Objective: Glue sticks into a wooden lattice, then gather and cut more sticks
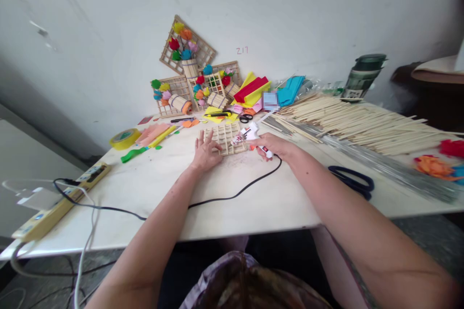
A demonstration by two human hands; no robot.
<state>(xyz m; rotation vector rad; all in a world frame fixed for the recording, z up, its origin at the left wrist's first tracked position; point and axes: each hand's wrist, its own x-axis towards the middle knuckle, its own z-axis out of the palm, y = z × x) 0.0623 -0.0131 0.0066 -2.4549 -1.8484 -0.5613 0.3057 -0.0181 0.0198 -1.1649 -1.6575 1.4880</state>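
A small square lattice of wooden sticks (220,131) lies flat at the middle of the table. My left hand (206,152) rests on its left side, fingers spread, thumb pressed near the front edge. Wrapped round a white hot glue gun (251,131) is my right hand (271,146). The gun points left over the lattice's right part, and its red-and-white speckled nozzle end hangs close above the sticks; whether it touches them I cannot tell. A black cord (246,188) runs from the gun across the table under my left forearm.
Finished lattices with paper flowers (186,34) lean on the wall. Skewer sticks (366,123), wires (395,171) and black-handled scissors (351,181) lie right, near a dark bottle (364,77). Yellow tape (125,139) and a power strip (61,203) are left. Coloured paper (252,91) lies behind.
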